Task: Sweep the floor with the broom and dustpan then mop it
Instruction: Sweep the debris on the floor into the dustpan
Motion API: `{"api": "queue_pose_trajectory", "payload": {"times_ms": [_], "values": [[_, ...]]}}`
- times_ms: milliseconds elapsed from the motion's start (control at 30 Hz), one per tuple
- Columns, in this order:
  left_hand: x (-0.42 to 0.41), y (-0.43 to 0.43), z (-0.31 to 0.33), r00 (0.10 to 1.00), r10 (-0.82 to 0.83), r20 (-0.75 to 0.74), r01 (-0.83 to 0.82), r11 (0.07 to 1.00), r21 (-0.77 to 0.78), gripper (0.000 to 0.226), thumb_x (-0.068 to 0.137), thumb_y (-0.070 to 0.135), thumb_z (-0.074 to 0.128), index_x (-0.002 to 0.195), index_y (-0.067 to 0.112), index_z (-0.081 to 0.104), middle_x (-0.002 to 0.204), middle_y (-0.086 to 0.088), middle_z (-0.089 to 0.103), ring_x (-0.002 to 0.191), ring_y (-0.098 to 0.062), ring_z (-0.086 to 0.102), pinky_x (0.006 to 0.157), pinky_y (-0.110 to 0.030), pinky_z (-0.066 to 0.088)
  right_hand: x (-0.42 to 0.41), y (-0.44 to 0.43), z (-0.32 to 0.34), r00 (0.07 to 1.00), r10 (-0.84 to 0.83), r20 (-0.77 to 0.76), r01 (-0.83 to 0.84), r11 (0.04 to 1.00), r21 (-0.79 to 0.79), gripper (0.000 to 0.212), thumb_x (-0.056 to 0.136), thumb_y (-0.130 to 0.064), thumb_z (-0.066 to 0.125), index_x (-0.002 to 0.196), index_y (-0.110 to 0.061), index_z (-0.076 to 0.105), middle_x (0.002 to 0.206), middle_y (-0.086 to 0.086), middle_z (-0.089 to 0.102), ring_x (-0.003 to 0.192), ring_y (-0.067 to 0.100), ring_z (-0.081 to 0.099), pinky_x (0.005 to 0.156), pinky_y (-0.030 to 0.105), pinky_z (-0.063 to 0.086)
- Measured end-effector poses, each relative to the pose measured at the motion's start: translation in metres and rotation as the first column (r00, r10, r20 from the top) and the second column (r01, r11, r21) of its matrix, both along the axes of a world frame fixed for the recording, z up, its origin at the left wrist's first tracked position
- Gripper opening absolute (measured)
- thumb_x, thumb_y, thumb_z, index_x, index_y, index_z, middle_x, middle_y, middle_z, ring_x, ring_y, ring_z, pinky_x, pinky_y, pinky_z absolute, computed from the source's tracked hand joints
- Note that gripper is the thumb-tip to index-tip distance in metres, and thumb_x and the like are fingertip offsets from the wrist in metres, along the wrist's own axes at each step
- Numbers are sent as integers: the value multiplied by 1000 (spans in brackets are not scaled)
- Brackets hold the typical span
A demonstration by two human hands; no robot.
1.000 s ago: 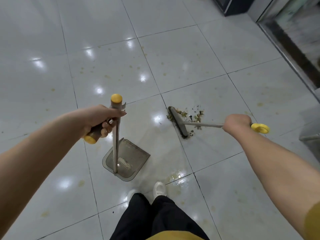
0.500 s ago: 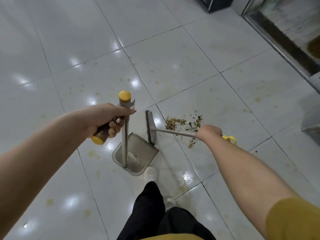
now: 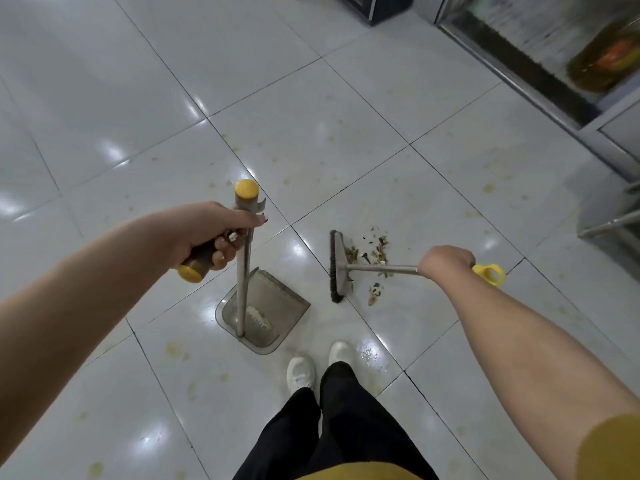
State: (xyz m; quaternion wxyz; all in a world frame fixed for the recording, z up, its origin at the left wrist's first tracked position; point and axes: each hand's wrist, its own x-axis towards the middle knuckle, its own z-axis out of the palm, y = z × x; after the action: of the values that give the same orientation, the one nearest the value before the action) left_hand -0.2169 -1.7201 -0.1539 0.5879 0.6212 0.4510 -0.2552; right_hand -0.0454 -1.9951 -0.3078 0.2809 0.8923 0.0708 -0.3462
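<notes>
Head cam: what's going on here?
A person is sweeping a tiled floor. The left hand grips the grip of a long-handled dustpan, which sits on the floor just ahead of the feet. The right hand holds the broom. Its head is down, to the right of the dustpan and apart from it. A small pile of debris lies beside the head, not yet in the pan.

One broom (image 3: 341, 264), one dustpan (image 3: 277, 303), one litter pile (image 3: 375, 251), two shoes (image 3: 301, 372) — left hand (image 3: 207, 235), right hand (image 3: 446, 261)
</notes>
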Motion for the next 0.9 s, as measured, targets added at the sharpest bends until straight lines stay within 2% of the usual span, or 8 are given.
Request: {"api": "queue_pose_trajectory", "payload": {"times_ms": [133,233,400,533,633,700,800,900], "values": [[22,-9,3,999,-28,-18,28,1000,14,34,88,28,63,67,11,42,41,3,35,29,-6,29,30,-13,28,23,7,8,998,27,-49,-24,998,61,20,92,-21,41,104,-18,57,118,2,60,102,22,58,84,28,41],[38,-19,5,998,-51,-24,52,998,25,33,89,27,62,68,9,43,40,2,35,29,-7,28,31,-13,28,29,6,-2,993,-4,-120,18,993,118,17,92,-22,39,99,-17,53,104,2,57,89,23,52,84,29,41],[66,-33,7,995,-84,-53,86,996,29,27,89,27,62,78,7,48,40,3,37,29,-7,29,31,-13,29,38,-11,-13,990,-55,-127,73,987,144,13,91,-25,44,96,-17,53,108,2,59,101,21,58,80,28,41],[84,-42,7,992,-104,-76,107,993,38,24,89,27,62,93,7,52,41,2,36,29,-7,29,31,-13,29,56,-46,-10,983,-133,-127,146,985,94,12,90,-21,43,95,-17,54,91,1,53,88,23,51,78,27,40],[98,-49,6,989,-115,-89,120,991,52,27,89,28,62,77,7,49,40,2,35,28,-6,29,30,-12,28,68,-74,-4,980,-170,-106,180,979,92,11,90,-22,44,93,-17,53,92,0,54,92,22,56,79,26,40],[105,-52,5,990,-107,-91,113,992,59,32,88,27,62,68,10,44,39,2,35,27,-6,28,30,-12,28,74,-90,1,977,-183,-107,195,974,119,13,88,-25,44,90,-18,55,89,0,59,85,22,59,79,25,42],[115,-57,6,987,-132,-95,137,989,50,33,87,27,63,67,11,43,40,2,34,27,-6,28,29,-12,27,83,-114,12,945,-292,-147,315,933,172,15,82,-29,48,78,-18,58,66,0,62,63,21,61,68,22,42],[125,-63,9,982,-166,-87,169,985,29,33,87,28,64,67,12,43,41,3,34,28,-6,29,29,-13,27,91,-127,16,875,-427,-228,473,854,217,21,80,-34,55,69,-16,56,61,5,61,58,23,58,64,25,42]]}}
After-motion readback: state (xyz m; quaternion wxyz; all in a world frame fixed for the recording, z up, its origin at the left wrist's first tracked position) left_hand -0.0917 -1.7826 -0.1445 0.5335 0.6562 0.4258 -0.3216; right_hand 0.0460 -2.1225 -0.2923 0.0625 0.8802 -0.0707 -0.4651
